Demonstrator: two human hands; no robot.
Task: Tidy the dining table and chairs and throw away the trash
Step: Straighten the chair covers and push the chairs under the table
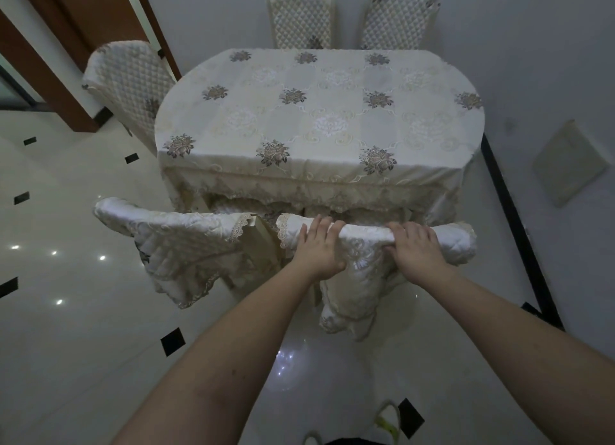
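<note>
Just below the middle of the frame, both grips were closed over the padded top rail of the near right chair [372,241]: the left hand [317,248] wrapped the rail near its inner end, the right hand [416,250] held it nearer the outer end, fingers curled over the far side. That two-handed hold likely served to slide the chair squarely under the desk [319,111], whose cloth showed no trash on it. Touching or nearly touching on the left stood the near left chair [173,238], its back turned at a slant. Three more chairs [301,16] ringed the far and left edges of the desk at the top of the frame. Open tiled floor [66,311] lay at lower left; the wall [549,61] and its dark skirting closed in on the right.
</note>
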